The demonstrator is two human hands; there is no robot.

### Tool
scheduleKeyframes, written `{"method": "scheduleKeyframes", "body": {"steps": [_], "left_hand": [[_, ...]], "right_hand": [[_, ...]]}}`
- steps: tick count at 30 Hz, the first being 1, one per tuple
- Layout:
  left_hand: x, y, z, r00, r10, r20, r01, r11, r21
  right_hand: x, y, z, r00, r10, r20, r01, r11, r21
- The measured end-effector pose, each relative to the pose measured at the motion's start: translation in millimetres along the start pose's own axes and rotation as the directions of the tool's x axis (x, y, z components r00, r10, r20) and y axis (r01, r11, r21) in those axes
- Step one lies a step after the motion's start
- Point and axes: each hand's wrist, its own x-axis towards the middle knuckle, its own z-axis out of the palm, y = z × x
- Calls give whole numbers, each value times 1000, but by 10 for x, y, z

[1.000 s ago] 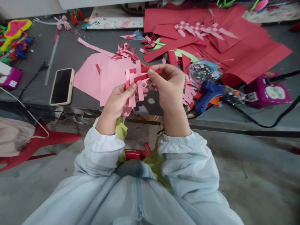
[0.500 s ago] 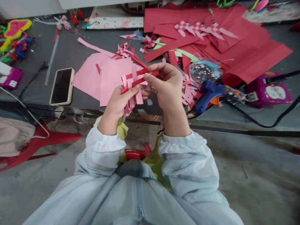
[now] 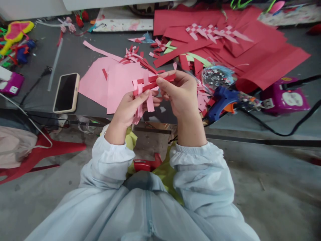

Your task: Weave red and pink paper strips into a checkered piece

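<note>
Both of my hands are raised over the near edge of the dark table (image 3: 70, 57). My left hand (image 3: 127, 108) is closed on a small weave of pink and red paper strips (image 3: 145, 90), its thumb pressing on the front. My right hand (image 3: 179, 92) pinches the right ends of the red strips (image 3: 164, 79) that run across the weave. Loose pink strip ends hang down below the left hand.
Pink paper sheets (image 3: 110, 80) lie on the table behind the hands, red sheets (image 3: 250, 47) with finished woven pieces (image 3: 213, 30) at the back right. A phone (image 3: 66, 92) lies left, a blue glue gun (image 3: 222, 100) and a purple device (image 3: 288, 98) right. Red chair (image 3: 45, 150) below left.
The weave has tilted and shifted slightly between my hands. My right hand has slid the red strips a little, and its fingers have moved along their ends.
</note>
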Motion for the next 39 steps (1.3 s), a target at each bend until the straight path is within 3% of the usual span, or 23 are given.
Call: {"method": "scheduleKeyframes", "body": {"steps": [5,9,16,22,30,39], "left_hand": [[2,-4,0,1000,-8,-17,8,1000,6],[-13,42,16,998,-38,-44,39,999,9],[-36,78,31,999,-38,-12,38,999,2],[5,-12,-15,998,51,36,-52,999,5],[-7,12,46,995,92,-39,-87,988,128],[4,-34,2,989,144,-37,-140,987,82]], "right_hand": [[-37,-132,29,998,23,-58,-14,990,141],[-63,-224,19,998,30,-47,-22,987,159],[-30,-150,-28,994,18,-109,-1,988,155],[-76,-195,26,995,72,-70,-58,980,190],[-84,-250,32,994,49,-101,-29,981,194],[-64,-188,-20,994,63,-85,-45,979,201]]}}
